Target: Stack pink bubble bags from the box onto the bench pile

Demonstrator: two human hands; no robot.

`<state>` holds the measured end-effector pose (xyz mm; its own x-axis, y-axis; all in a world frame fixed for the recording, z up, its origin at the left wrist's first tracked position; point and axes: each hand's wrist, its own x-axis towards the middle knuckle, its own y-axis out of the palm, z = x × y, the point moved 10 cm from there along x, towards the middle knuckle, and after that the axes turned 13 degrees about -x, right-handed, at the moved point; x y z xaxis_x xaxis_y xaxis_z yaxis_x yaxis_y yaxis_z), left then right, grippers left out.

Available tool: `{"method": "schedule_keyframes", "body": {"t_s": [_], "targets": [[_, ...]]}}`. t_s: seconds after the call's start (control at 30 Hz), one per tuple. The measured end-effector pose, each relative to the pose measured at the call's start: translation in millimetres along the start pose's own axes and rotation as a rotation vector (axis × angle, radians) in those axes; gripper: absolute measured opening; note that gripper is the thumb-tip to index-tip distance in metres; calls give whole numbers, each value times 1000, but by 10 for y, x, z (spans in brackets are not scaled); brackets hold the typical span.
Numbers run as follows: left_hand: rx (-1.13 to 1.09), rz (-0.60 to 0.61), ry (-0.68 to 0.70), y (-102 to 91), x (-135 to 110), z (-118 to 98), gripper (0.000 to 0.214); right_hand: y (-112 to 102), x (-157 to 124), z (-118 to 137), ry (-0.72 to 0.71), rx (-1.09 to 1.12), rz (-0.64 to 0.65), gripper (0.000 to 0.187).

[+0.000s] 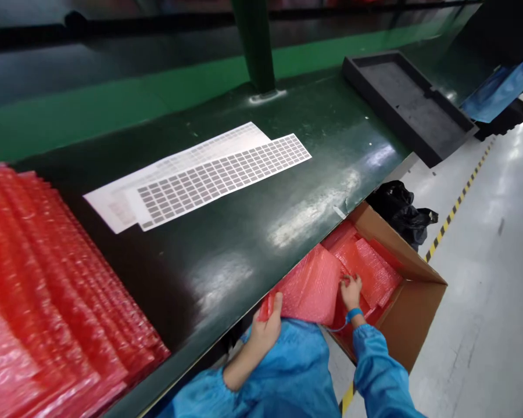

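My left hand grips the left edge of a red bubble-wrap bag, thumb on top. The bag lies across my lap side, between the table edge and an open cardboard box. At the bag's right edge, over the box, my right hand has its fingers curled in and pinched on the red bubble wrap. A blue wrist strap circles my right wrist. More red bubble-wrap bags lie loosely inside the box, under and beyond my right hand.
A tall stack of red bubble-wrap bags covers the left of the green table. Two label sheets lie mid-table. A black tray overhangs the far right edge. A black plastic bag is behind the box.
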<state>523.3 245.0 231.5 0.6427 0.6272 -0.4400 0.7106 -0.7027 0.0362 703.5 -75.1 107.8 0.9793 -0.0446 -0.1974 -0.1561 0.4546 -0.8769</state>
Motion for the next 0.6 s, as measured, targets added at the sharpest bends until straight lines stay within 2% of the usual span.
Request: {"method": "schedule_keyframes", "body": {"t_s": [0.1,0.17,0.23,0.33,0.4,0.5,0.6], "targets": [[19,-1,-7,-27,-9,44,67,137,146,-499,97,-141,80,36],[27,-8,-4,-33,-19,39,66,208,172,-648,112,-192,106,37],[29,-4,5,-22,-25,7,64,260,184,-682,98,-212,105,37],[26,27,33,24,-23,-73,60,254,205,-599,48,-195,49,34],[17,51,58,59,-16,-124,59,155,205,-482,2,-161,-18,32],[-4,71,81,110,1,-165,60,-163,121,-203,-102,-90,-146,31],[-27,77,82,188,9,-196,59,-607,-147,211,-252,-12,-279,38]]}}
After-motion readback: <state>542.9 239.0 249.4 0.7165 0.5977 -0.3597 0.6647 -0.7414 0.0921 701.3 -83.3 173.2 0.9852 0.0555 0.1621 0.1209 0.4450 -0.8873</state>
